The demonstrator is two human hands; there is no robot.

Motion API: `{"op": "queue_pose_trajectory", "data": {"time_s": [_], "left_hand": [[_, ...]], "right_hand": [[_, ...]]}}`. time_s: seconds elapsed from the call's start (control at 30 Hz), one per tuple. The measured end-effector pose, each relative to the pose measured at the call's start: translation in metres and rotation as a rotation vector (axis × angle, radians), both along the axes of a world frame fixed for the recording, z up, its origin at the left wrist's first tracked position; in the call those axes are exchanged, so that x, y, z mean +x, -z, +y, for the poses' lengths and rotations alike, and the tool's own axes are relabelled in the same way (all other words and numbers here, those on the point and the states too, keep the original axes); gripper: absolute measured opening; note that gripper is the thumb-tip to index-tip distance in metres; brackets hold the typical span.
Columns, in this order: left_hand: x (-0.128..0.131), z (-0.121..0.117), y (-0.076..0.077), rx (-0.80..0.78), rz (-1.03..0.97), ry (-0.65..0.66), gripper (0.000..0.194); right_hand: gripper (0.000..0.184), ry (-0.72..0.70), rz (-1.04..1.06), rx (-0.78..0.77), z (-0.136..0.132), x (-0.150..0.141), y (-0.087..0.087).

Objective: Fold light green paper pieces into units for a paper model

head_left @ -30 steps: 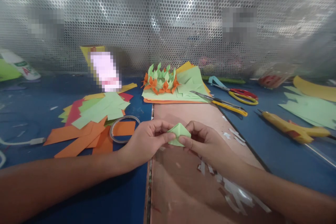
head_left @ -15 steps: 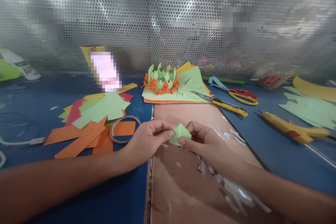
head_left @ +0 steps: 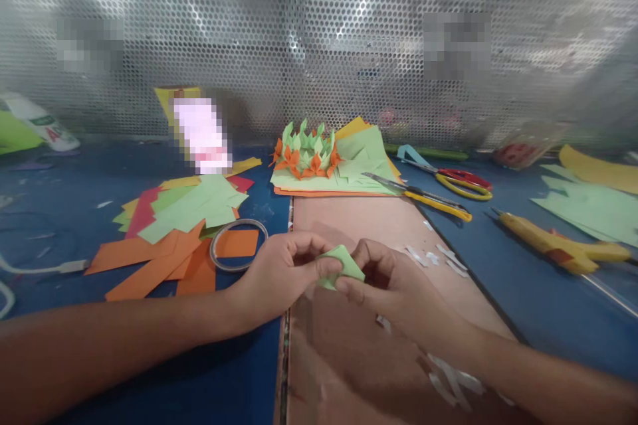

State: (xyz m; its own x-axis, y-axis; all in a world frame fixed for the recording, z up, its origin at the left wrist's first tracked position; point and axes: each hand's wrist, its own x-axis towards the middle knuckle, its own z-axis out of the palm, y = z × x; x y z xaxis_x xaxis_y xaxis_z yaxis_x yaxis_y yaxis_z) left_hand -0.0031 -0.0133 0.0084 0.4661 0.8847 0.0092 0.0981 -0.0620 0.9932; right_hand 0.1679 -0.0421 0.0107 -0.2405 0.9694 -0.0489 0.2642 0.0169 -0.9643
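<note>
A small folded piece of light green paper point(head_left: 351, 264) is held between both hands above the brown board point(head_left: 349, 212). My left hand point(head_left: 279, 272) pinches its left side, with the thumb lying across the front. My right hand point(head_left: 393, 285) grips the right side between thumb and curled fingers. Parts of the paper are hidden by the fingertips. Beyond the hands, a ring of green and orange folded paper flowers point(head_left: 309, 153) sits on stacked paper sheets point(head_left: 366, 153).
A tape roll point(head_left: 214, 259) lies over orange paper strips point(head_left: 154, 272) at left, near green paper pieces point(head_left: 194, 209). Rightward are a yellow cutter point(head_left: 433, 202), scissors point(head_left: 463, 182), and a yellow glue gun point(head_left: 553, 242). White scraps point(head_left: 451, 378) litter the board; a glue bottle point(head_left: 52, 129) stands far left.
Both hands have come slightly down and toward me with the green paper. The paper has tilted, and my left thumb now reaches further across it.
</note>
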Motion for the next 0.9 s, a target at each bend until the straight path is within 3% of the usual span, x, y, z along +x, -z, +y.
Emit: {"op": "queue_pose_trajectory", "data": {"time_s": [0.27, 0.4, 0.67, 0.9], "left_hand": [[-0.0002, 0.0041, 0.0009, -0.022, -0.016, -0.040, 0.019], [-0.0002, 0.0031, 0.0048, -0.087, -0.008, -0.043, 0.023], [0.0008, 0.0013, 0.0040, -0.073, -0.007, -0.056, 0.021], [0.0010, 0.0013, -0.0010, -0.018, -0.023, -0.013, 0.017]], "right_hand": [[0.029, 0.010, 0.001, -0.103, 0.0001, 0.0000, -0.0082], [0.027, 0.023, -0.051, -0.070, -0.0001, -0.0004, -0.0077], [0.025, 0.064, -0.050, 0.003, 0.0003, -0.0028, -0.0066], [0.025, 0.041, -0.050, -0.056, 0.0016, -0.0010, -0.0059]]}}
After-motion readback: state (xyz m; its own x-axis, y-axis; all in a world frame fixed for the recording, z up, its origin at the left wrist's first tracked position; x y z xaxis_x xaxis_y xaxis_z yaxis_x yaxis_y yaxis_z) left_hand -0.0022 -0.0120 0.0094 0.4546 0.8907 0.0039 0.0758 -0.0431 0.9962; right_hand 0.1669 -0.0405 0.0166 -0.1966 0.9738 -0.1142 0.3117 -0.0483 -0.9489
